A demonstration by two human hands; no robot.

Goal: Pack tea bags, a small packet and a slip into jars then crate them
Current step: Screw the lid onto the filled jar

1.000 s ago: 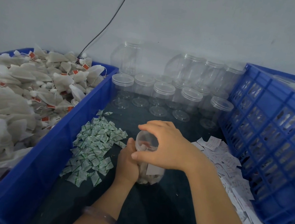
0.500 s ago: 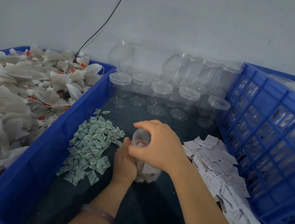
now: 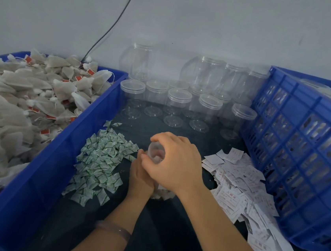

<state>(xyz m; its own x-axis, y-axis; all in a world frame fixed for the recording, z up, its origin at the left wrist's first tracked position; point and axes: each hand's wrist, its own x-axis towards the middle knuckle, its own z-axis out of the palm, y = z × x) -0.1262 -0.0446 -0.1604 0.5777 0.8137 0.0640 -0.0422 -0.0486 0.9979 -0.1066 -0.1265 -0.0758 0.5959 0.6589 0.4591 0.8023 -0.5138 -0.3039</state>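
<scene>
A clear plastic jar (image 3: 155,152) filled with tea bags stands on the dark table in the middle. My left hand (image 3: 141,178) grips its side from the left. My right hand (image 3: 174,163) curls over its top, fingers round the lid. Most of the jar is hidden behind both hands; a white slip shows inside near its base. Green-printed small packets (image 3: 101,159) lie heaped to the left of the jar. White paper slips (image 3: 242,187) lie scattered to its right. Tea bags (image 3: 18,104) with red tags fill the blue bin (image 3: 37,172) at left.
Several empty clear jars with lids (image 3: 178,106) stand in rows against the back wall. A blue slatted crate (image 3: 305,162) stands at right, holding packed jars. A black cable (image 3: 114,22) runs down the wall.
My right hand has turned a little on the jar's lid, the fingers shifting round it. My left hand keeps the same hold on the jar.
</scene>
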